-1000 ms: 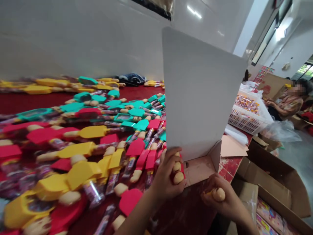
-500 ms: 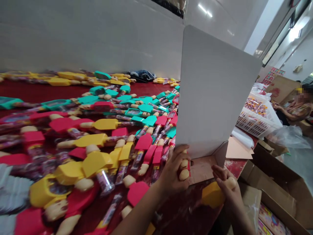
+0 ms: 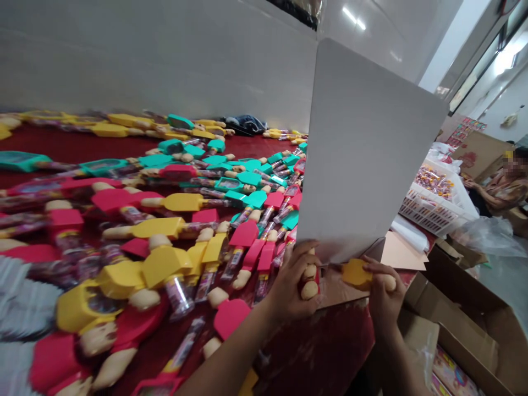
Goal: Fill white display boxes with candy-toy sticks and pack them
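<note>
A box (image 3: 371, 148) stands with its tall pale lid raised at the table's right part. My left hand (image 3: 291, 283) is closed round red toys with beige heads (image 3: 309, 290) at the box's left end. In my right hand (image 3: 384, 289) is a yellow toy (image 3: 357, 274) with a beige knob, held over the box's open tray (image 3: 336, 291). Many pink, yellow (image 3: 165, 267) and green toys with clear candy tubes lie spread to the left.
Pale stacked sheets (image 3: 25, 297) lie at the lower left. A white basket of candy (image 3: 437, 203), peach cards (image 3: 402, 250) and an open carton (image 3: 466, 313) are on the right. A person (image 3: 503, 184) sits at the far right.
My right hand has risen and brought the yellow toy up from below the box's front edge to over its tray. My left hand stays at the box's left end.
</note>
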{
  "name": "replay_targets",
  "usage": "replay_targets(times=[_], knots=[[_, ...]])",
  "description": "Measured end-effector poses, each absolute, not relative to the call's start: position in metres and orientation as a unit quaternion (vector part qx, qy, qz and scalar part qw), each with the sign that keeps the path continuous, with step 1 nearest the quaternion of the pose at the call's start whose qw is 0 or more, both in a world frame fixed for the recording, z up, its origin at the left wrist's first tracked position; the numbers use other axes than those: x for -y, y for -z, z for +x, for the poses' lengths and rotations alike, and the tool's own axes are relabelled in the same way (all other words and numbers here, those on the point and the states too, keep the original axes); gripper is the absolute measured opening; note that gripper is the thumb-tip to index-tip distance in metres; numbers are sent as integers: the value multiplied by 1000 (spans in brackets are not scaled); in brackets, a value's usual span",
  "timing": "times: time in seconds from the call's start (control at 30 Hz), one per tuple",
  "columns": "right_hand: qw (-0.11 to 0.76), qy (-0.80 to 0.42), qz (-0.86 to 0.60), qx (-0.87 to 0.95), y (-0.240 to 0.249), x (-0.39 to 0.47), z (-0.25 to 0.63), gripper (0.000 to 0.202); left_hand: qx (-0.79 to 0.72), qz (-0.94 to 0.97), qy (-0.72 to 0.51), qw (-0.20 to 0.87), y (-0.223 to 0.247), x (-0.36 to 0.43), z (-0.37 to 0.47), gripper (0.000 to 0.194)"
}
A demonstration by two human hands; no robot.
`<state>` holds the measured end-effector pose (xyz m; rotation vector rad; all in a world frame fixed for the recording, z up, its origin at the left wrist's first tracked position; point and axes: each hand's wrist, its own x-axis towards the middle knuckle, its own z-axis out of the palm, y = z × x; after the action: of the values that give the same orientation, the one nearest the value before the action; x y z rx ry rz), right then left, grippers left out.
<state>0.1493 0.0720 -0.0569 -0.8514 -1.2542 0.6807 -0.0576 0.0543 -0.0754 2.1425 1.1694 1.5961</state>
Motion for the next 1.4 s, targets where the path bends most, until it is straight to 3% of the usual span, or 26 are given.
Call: replay_targets(times=[0.13,0.5,0.73,1.0,1.4], knots=[[729,-185,-271,601,71,-84,115,34,-401,733,-536,120,74,-54,-58,45],[582,-184,-402,683,70,-80,119,32,-398,725,-551,115,80,-55,-57,45],[602,-166,-454,636,56,-103,97,40,-410,724,-541,120,82,-56,-58,44],[555,-62,-439,704,83,-102,70,34,-388,725,-560,100,78,-56,-57,45],[560,-118,-417,706,101,-101,82,23,-383,730,-556,104,78,-57,-58,44]])
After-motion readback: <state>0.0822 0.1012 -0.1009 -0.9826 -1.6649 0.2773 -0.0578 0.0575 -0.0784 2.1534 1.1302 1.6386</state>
